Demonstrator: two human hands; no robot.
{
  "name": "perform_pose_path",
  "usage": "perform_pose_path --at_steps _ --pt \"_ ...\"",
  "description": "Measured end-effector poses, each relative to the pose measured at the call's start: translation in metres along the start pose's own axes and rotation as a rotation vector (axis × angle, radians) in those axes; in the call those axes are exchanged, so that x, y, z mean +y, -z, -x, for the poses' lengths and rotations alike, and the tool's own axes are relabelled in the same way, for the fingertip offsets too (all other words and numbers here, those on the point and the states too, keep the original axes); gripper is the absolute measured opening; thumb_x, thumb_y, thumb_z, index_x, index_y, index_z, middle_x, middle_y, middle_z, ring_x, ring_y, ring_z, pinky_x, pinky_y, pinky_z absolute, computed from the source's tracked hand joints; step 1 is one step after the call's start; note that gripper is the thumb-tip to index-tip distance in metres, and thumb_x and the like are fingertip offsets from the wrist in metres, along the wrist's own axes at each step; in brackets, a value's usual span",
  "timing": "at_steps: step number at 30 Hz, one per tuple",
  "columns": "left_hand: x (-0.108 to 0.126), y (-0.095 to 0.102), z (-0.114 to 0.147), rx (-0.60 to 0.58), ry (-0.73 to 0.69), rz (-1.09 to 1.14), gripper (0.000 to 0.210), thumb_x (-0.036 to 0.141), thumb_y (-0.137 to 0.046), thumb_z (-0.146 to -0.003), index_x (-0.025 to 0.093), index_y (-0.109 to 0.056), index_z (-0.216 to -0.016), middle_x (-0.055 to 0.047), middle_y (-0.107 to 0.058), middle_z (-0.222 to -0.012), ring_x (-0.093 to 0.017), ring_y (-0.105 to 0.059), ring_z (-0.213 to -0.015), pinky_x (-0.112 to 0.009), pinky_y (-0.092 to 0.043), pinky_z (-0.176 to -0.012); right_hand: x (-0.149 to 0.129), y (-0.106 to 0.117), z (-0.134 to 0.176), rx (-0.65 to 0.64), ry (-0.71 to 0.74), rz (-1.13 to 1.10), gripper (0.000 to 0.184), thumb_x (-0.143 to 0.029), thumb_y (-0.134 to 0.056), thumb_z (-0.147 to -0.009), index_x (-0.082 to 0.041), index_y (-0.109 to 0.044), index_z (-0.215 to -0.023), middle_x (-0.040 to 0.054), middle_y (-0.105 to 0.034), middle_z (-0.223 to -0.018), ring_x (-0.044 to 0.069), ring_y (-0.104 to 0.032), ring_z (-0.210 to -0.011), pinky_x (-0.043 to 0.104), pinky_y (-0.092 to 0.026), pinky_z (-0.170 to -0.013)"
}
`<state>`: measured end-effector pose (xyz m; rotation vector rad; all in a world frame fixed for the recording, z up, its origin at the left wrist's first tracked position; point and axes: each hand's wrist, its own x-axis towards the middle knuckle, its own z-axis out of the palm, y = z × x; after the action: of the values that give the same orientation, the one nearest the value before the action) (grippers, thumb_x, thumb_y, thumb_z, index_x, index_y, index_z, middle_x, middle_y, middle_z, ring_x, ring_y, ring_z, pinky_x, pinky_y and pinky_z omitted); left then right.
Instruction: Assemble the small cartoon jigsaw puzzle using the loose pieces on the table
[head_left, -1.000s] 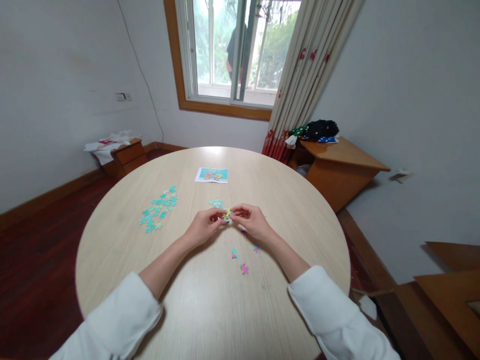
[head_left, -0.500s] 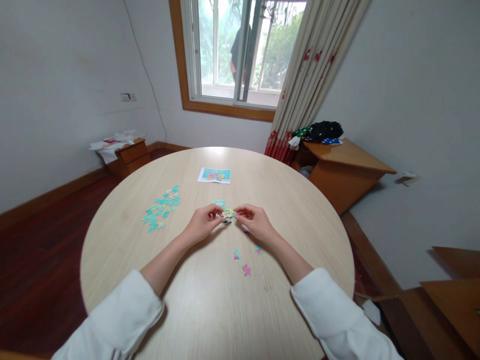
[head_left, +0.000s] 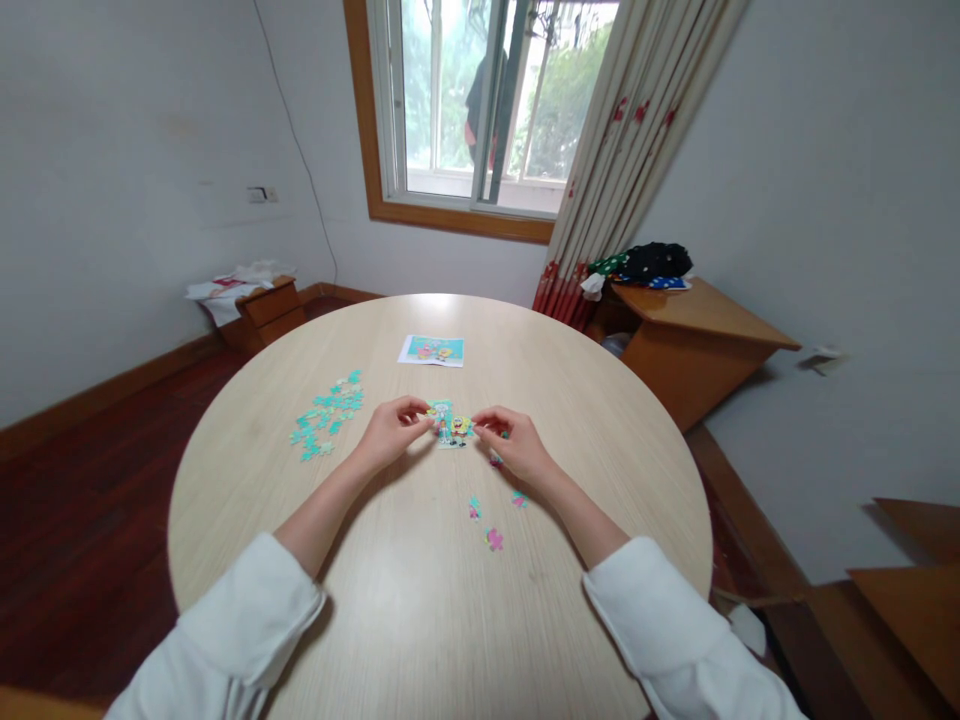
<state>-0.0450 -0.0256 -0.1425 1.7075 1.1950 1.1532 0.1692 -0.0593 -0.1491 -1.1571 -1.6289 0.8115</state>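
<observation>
A partly joined jigsaw puzzle lies on the table, showing a tall pale figure and a yellow cartoon figure. My left hand is at its left edge, with thumb and fingers pinched on a small yellowish puzzle piece. At the right edge, by the yellow figure, the fingertips of my right hand close on the joined puzzle. Partly hidden by that hand are a few loose pieces. Nearer to me lie a pink piece, a teal and pink piece and another pink piece.
A heap of teal puzzle pieces spreads over the left of the round table. Behind the puzzle lies a picture sheet with cartoon figures. A wooden desk with cloths stands at the back right, near a curtain.
The yellow section, earlier between both hands, now sits flat beside the pale figure. My left hand has drawn back to the left, uncovering the puzzle. My right hand has barely moved.
</observation>
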Motion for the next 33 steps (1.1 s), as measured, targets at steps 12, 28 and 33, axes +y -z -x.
perform_pose_path --at_steps 12,28,33 --pt "0.014 0.011 0.001 -0.024 -0.038 -0.028 0.016 0.022 -0.075 -0.059 0.017 -0.075 -0.075 -0.002 -0.064 -0.065 -0.013 -0.049 -0.058 -0.027 -0.041 -0.059 -0.003 0.0 0.001 0.0 0.012 0.044 0.014 -0.026 -0.059 -0.075 -0.017 -0.067 -0.081 0.0048 -0.07 -0.081 0.013 -0.059 -0.067 0.028 -0.047 -0.065" --pt "0.01 0.007 -0.004 0.046 0.114 0.339 0.031 0.027 -0.079 -0.05 0.016 -0.065 -0.075 0.0 -0.062 -0.062 -0.014 -0.056 -0.061 -0.027 -0.043 -0.059 -0.003 0.001 0.002 -0.008 0.015 0.084 0.014 -0.024 -0.058 -0.076 -0.017 -0.068 -0.081 0.0046 -0.07 -0.079 0.013 -0.058 -0.065 0.028 -0.046 -0.064" --pt "0.011 0.011 -0.004 0.098 0.259 0.559 0.027 0.022 -0.074 -0.053 0.015 -0.066 -0.078 0.001 -0.06 -0.063 -0.009 -0.05 -0.056 -0.023 -0.039 -0.055 -0.003 0.001 0.002 -0.006 0.012 0.084 0.014 -0.025 -0.058 -0.075 -0.017 -0.068 -0.081 0.0049 -0.07 -0.08 0.013 -0.058 -0.066 0.028 -0.047 -0.065"
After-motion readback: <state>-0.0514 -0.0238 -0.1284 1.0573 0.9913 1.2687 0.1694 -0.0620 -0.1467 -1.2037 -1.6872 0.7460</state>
